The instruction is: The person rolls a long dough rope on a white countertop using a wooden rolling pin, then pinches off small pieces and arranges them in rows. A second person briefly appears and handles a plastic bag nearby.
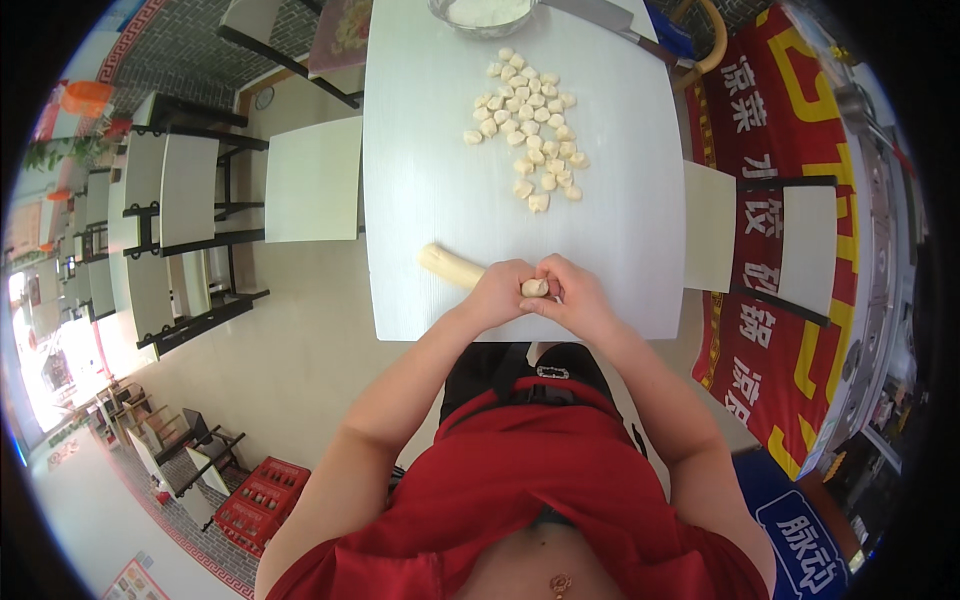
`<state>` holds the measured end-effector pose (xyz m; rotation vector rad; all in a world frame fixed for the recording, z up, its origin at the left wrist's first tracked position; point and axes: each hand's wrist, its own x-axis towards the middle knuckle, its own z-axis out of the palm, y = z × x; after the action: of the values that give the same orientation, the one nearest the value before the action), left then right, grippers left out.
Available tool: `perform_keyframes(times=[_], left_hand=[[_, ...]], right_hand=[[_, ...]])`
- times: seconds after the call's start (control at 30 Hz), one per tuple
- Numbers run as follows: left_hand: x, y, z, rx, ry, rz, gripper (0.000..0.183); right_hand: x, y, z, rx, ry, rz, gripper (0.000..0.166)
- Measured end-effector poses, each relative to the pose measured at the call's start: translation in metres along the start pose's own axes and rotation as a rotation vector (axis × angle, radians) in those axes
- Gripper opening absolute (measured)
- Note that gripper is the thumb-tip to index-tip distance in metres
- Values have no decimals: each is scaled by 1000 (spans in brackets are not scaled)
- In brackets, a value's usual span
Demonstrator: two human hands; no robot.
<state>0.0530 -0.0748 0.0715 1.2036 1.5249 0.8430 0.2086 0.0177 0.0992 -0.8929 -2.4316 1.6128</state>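
Observation:
A long pale dough roll (450, 265) lies slantwise near the front of the white table (420, 187). My left hand (501, 291) is wrapped around its right end. The tip of the dough (534, 288) sticks out between both hands. My right hand (574, 295) meets the left there, its thumb and fingers curled about that tip. Several small dough pieces (534, 127) are spread farther up the table, most of them close together. Part of the dough roll is hidden beneath my left hand.
At the table's far end stands a bowl (487, 30) of white flour. A cleaver (600, 16) lies beside it, its handle reaching the right edge. Chairs flank the table, including a pale seat (313, 180) on the left. Red crates (262, 502) stand at lower left.

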Motion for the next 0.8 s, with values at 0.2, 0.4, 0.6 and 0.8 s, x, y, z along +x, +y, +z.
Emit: perform_keyframes(times=[0.2,0.4,0.6,0.8], left_hand=[[5,10,2,-32,27,-75,16],[6,-1,11,128,116,-133,20],[7,2,13,85,237,-124,22],[-3,19,11,50,311,-161,18]], right_hand=[[9,-1,8,45,92,26,34],[16,4,22,55,219,-62,34],[22,-4,16,254,155,-27,33],[23,-5,29,359,324,-23,29]])
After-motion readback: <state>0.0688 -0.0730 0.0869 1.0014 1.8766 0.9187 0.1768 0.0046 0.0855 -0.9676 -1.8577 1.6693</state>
